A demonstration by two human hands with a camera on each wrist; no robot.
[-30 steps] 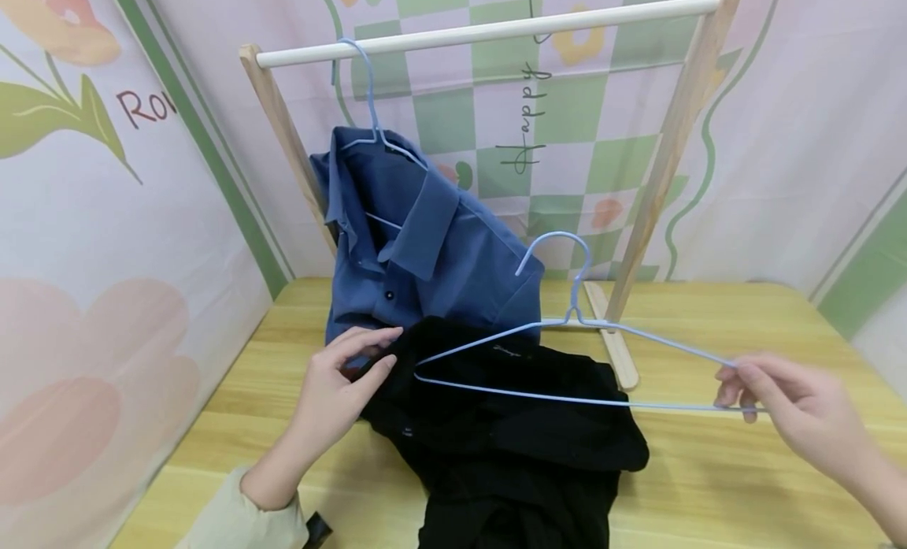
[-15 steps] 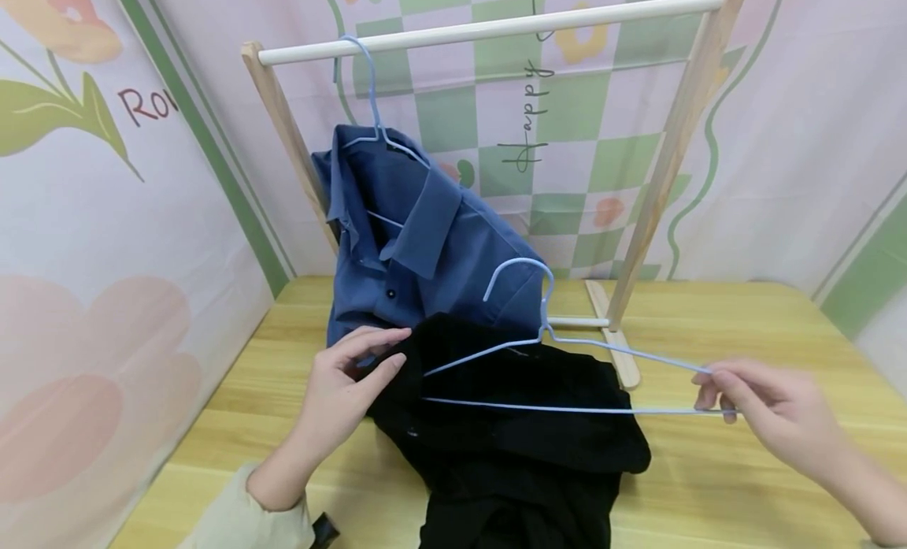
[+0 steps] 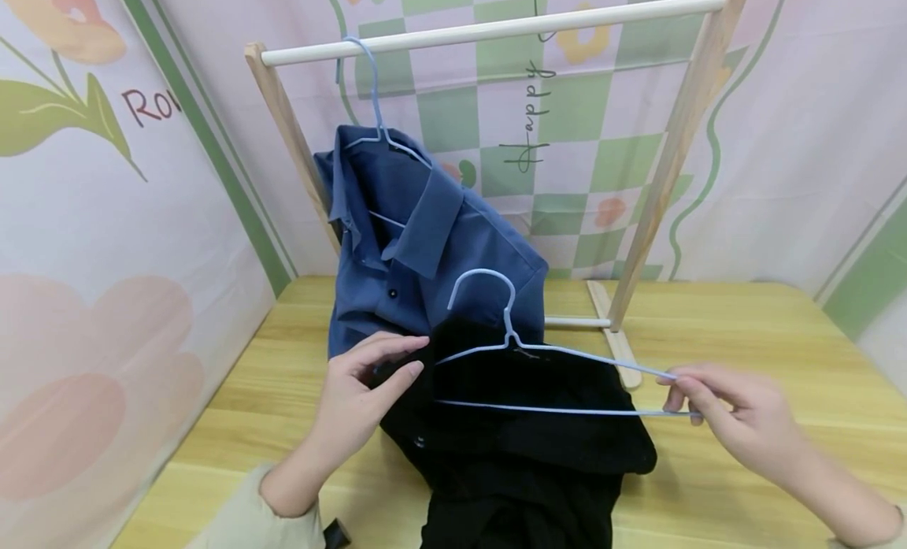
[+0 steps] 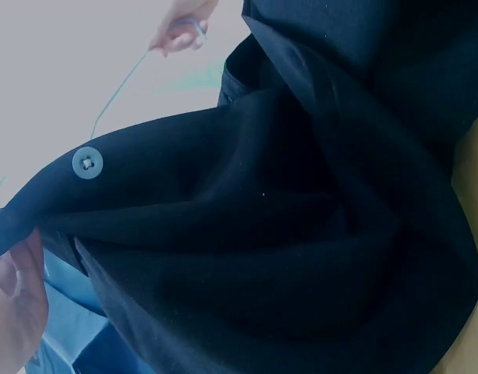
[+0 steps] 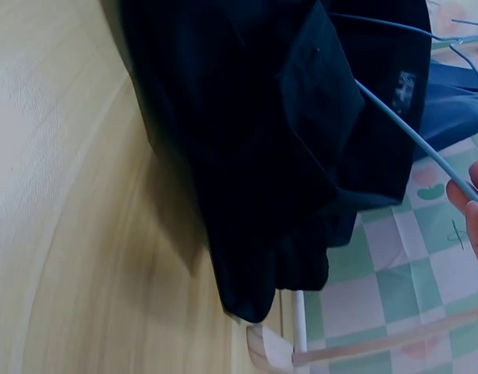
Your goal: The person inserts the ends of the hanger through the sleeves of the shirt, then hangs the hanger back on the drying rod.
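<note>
A black button-up shirt (image 3: 538,470) lies bunched on the table, its neck opening raised. My left hand (image 3: 354,403) pinches the shirt's edge at the left of that opening. From the right, my right hand (image 3: 744,411) grips the end of a light blue wire hanger (image 3: 509,305), with fingers around both wires. The hanger's left end is tucked inside the black shirt and hidden, while its hook stands up above the neck. In the left wrist view a grey button (image 4: 87,163) shows on the fabric near the pinched edge. The right wrist view shows the hanger wire entering the cloth.
Behind stands a wooden clothes rack with a white rod (image 3: 489,31). A blue shirt (image 3: 453,242) hangs at its left on another light blue hanger, just behind the black shirt. The rack's right foot (image 3: 615,336) rests on the wooden table (image 3: 723,320). Patterned cloth surrounds the table.
My right hand has moved left, sliding the hanger further left so its left end has passed under the black shirt's edge. My left hand has shifted slightly right, still pinching the shirt.
</note>
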